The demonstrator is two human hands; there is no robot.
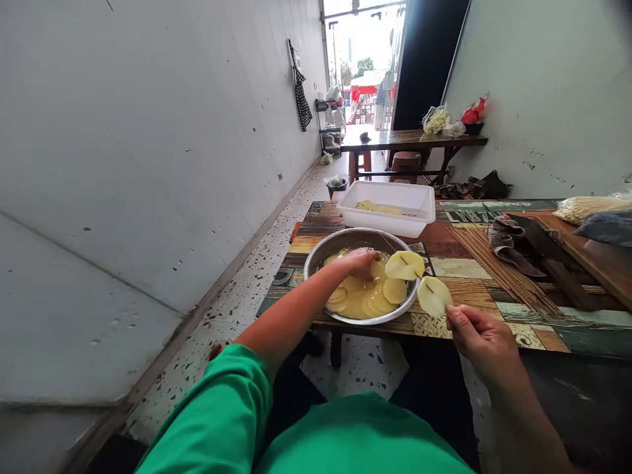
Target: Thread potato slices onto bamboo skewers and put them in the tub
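My right hand [484, 339] is closed around the near end of a thin skewer. Threaded on it are two pale yellow potato slices, the nearer one [435, 297] close to my fingertips and the farther one [405, 266] over the bowl's right rim. My left hand [361, 262] reaches into a round metal bowl [311, 270], its fingers down among the slices and hidden from sight. Several round potato slices [375, 301] lie in the water there.
Behind the bowl stands a white plastic tub [385, 191] with more slices inside. Bare bamboo skewers [503, 270] lie to the right beside a crumpled cloth glove [506, 240] and a wooden board [587, 250]. A wall [148, 151] runs along the left.
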